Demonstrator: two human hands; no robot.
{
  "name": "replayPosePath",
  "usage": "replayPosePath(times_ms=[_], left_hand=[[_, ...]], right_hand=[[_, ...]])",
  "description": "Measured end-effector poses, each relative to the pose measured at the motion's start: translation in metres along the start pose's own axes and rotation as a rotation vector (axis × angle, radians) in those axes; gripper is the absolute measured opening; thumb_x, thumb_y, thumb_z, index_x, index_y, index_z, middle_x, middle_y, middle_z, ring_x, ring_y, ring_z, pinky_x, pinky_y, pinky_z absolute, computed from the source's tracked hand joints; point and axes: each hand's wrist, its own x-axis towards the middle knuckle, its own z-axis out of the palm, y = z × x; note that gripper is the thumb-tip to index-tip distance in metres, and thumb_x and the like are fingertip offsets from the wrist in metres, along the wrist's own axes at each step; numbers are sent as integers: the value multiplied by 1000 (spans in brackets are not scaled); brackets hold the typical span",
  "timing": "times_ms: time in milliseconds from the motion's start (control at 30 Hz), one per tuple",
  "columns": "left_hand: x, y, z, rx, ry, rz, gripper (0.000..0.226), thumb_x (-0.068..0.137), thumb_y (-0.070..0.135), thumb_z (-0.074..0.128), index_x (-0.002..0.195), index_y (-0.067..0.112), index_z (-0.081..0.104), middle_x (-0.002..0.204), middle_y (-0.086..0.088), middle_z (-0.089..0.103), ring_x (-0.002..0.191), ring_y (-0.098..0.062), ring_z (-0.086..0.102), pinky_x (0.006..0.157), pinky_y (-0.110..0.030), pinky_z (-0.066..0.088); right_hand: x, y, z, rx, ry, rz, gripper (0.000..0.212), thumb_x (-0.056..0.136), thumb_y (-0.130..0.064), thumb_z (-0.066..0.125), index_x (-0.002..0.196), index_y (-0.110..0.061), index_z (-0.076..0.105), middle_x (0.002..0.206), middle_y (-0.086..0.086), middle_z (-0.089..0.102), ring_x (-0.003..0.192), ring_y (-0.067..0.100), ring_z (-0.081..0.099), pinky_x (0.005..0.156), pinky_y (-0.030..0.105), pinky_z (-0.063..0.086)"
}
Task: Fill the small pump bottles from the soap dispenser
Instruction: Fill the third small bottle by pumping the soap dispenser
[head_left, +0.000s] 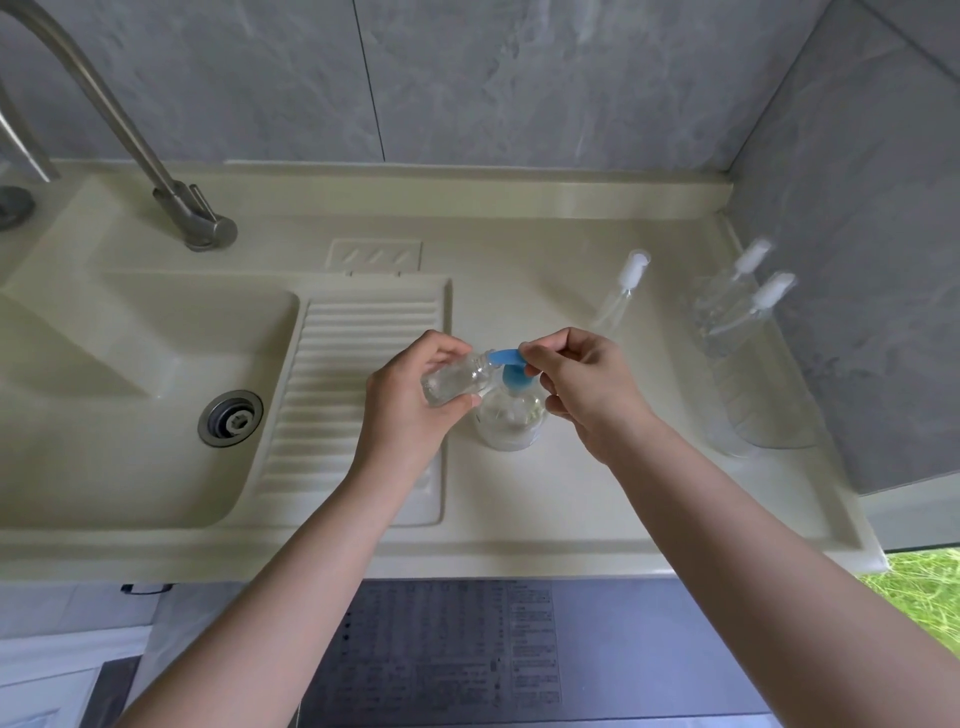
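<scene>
faucet (104, 114) top cut off at frame edge | dispenser (511, 415) partly hidden by hands | fill lvl unclear

A cream counter (519, 249) runs beneath a grey marbled tile wall (519, 78). A basin (130, 374) is moulded into its left part, with a metal drain (230, 418) in the bottom. A ribbed washboard slope (358, 395) borders the basin's right side. A brushed-metal faucet (156, 171) rises behind the basin. A small moulded soap tray (375, 254) sits behind the washboard. Green grass (919, 587) shows at the lower right.

- My left hand (410, 395) reaches forward, fingers curled in a grip.
- My right hand (582, 387) reaches beside it, fingertips (532, 356) pinched together.
</scene>
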Motion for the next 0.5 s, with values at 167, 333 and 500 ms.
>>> replayPosePath(times_ms=[167,333,500], left_hand=[[0,-1,0,-2,-7,-4,42,67,5,86,101,22,67,101,17,70,98,1,64,90,-10,44],[0,-1,0,-4,-5,-4,42,67,5,86,101,22,67,100,17,71,98,0,65,91,-12,46],[1,1,-1,-1,-9,0,42,67,4,86,101,22,68,100,18,71,97,3,64,89,-8,43]], right_hand=[[0,5,2,-11,9,-48,13,94,-10,65,81,-10,63,64,-3,62,46,7,42,44,19,35],[-2,5,2,47,26,-33,13,93,-9,66,81,-10,65,65,-2,64,44,2,45,45,18,35],[-1,4,1,-12,2,-61,12,93,-9,65,82,-10,63,65,-2,62,49,11,44,46,22,37]])
